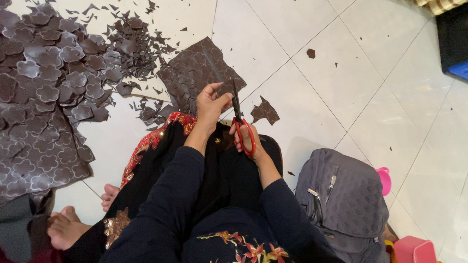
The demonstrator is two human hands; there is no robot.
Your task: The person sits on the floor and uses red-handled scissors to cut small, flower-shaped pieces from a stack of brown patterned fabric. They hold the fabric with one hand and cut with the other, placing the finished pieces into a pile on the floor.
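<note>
My left hand (pixel 210 103) pinches a small dark brown foam piece (pixel 225 87) in front of me. My right hand (pixel 245 138) grips red-handled scissors (pixel 238 112), whose dark blades point up and meet the edge of that piece. Just beyond the hands a brown foam sheet (pixel 197 68) embossed with flower outlines lies on the white tiled floor. A pile of cut brown foam flowers (pixel 49 73) spreads at the left, with a larger embossed sheet (pixel 33 155) under it. My dark sleeves and black skirt with red trim fill the lower middle.
Brown offcuts (pixel 133 45) litter the tiles ahead, and one larger scrap (pixel 265 111) lies right of the scissors. A grey backpack (pixel 343 202) stands at my right, with pink plastic things (pixel 416 257) behind it. Bare feet (pixel 67 227) show at lower left. A dark box (pixel 463 38) sits top right.
</note>
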